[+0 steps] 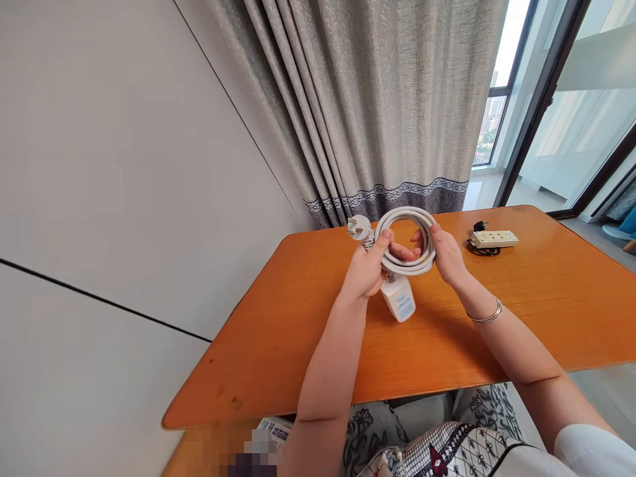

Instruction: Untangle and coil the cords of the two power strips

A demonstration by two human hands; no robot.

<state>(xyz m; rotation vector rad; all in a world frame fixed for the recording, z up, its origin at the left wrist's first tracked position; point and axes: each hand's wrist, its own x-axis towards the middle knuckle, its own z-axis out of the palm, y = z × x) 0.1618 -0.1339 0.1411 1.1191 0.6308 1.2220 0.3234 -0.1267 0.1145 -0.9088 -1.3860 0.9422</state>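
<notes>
A white power cord (pixel 406 267) is wound into a round coil of several loops, held up above the wooden table. My left hand (pixel 370 268) is closed around the coil's left side, thumb on top. Its white plug (pixel 358 227) sticks out past that hand at the upper left, prongs showing. Below the coil hangs a white power strip (pixel 399 298) with a blue-and-white label; part of it is hidden by my left hand. On the coil's right side, my right hand (pixel 444 253) grips the loops between thumb and fingers, its fingertips showing inside the ring.
On the orange-brown table (pixel 278 331), toward the back right, lies a second, cream power strip (pixel 495 239) with a black cord and black plug (pixel 480 226). A grey curtain (pixel 397 99) hangs behind the table. A white wall panel (pixel 124 165) borders the left side.
</notes>
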